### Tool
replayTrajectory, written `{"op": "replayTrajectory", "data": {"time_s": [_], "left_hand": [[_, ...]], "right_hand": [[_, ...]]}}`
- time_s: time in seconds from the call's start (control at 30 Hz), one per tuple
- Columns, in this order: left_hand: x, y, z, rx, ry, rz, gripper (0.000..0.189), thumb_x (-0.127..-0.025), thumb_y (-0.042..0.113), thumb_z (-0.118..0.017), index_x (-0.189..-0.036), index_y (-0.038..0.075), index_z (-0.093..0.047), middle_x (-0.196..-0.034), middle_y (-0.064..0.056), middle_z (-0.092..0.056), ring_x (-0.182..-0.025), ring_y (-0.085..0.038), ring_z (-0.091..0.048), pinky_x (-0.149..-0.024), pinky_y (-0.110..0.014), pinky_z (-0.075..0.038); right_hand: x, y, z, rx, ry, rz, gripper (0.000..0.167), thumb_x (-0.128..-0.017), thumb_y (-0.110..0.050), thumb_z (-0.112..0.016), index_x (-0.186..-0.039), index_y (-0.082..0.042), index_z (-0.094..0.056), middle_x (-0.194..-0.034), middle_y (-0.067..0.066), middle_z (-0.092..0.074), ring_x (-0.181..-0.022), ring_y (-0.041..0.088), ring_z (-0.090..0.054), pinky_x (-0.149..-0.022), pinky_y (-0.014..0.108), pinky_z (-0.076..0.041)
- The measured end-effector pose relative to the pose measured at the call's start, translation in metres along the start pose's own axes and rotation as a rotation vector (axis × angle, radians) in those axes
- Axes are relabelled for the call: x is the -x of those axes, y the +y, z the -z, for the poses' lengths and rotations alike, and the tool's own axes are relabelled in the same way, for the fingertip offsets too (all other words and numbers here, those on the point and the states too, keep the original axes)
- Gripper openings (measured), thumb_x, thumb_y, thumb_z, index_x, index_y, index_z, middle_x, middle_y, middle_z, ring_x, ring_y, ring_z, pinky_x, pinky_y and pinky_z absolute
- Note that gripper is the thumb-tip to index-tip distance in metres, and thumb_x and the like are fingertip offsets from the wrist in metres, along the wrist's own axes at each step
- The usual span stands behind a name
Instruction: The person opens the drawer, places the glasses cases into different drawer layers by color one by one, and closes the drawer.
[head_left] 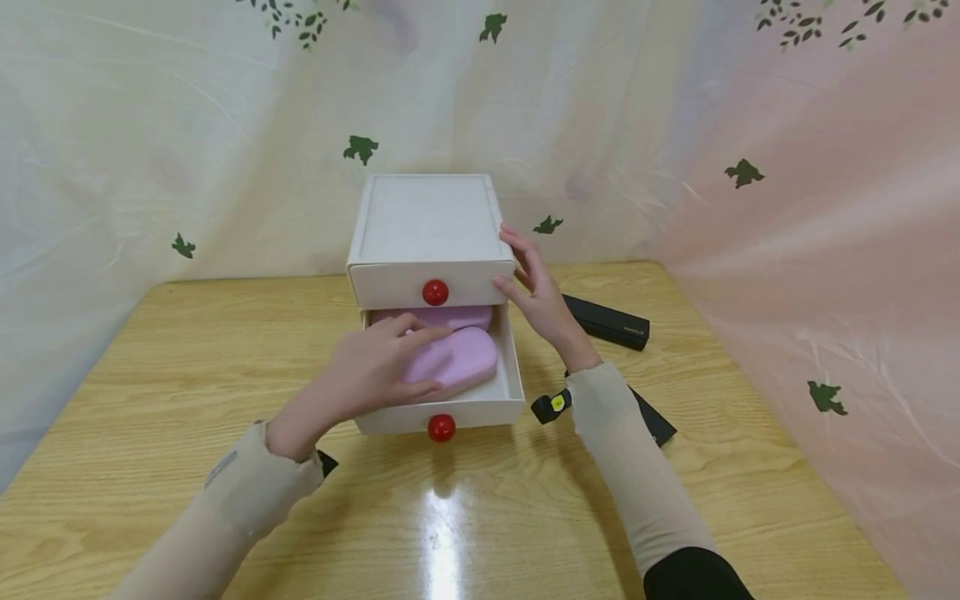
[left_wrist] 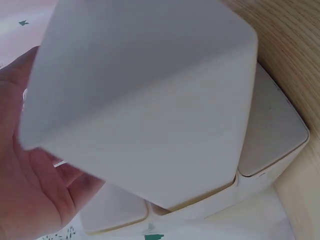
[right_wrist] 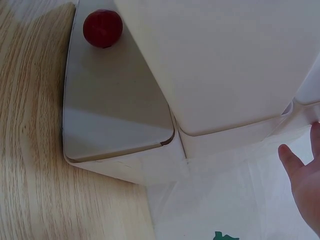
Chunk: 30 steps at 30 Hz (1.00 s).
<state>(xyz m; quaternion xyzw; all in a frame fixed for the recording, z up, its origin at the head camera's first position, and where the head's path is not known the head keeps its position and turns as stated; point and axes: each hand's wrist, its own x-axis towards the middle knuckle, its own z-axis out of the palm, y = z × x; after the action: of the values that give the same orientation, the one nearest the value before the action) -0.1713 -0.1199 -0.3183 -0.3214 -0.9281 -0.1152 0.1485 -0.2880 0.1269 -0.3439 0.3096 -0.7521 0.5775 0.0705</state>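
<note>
A white drawer unit (head_left: 427, 218) with red knobs stands at the table's middle, its middle drawer (head_left: 480, 410) pulled out. Inside lies a lilac oblong case (head_left: 468, 358), like a glasses case, with a second lilac case (head_left: 468, 317) behind it. My left hand (head_left: 375, 362) grips the front case, thumb at its near edge and fingers across its far edge. In the left wrist view the drawer's wall hides those fingertips. My right hand (head_left: 542, 304) rests on the unit's upper right corner, thumb against the top drawer's front (head_left: 390, 286).
A long black box (head_left: 607, 323) lies right of the unit. Another black box (head_left: 654, 421) is partly covered by the right sleeve. Below the pulled-out drawer, the bottom drawer (right_wrist: 112, 100) is pushed in. A patterned curtain (head_left: 262, 167) hangs behind the table.
</note>
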Motion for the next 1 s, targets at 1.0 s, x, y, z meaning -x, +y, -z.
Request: {"op": "replayTrajectory", "data": {"time_s": [1.0], "left_hand": [[0.044, 0.032, 0.002, 0.177, 0.449, -0.237, 0.038, -0.073, 0.015, -0.078, -0.110, 0.011, -0.071, -0.089, 0.001, -0.069, -0.066, -0.009, -0.061, -0.053, -0.014, -0.047]], "right_hand": [[0.006, -0.027, -0.003, -0.033, -0.010, -0.022, 0.058, -0.097, 0.002, -0.050, -0.149, -0.002, -0.026, -0.163, 0.009, -0.015, -0.151, 0.027, -0.016, -0.119, 0.058, -0.019]]}}
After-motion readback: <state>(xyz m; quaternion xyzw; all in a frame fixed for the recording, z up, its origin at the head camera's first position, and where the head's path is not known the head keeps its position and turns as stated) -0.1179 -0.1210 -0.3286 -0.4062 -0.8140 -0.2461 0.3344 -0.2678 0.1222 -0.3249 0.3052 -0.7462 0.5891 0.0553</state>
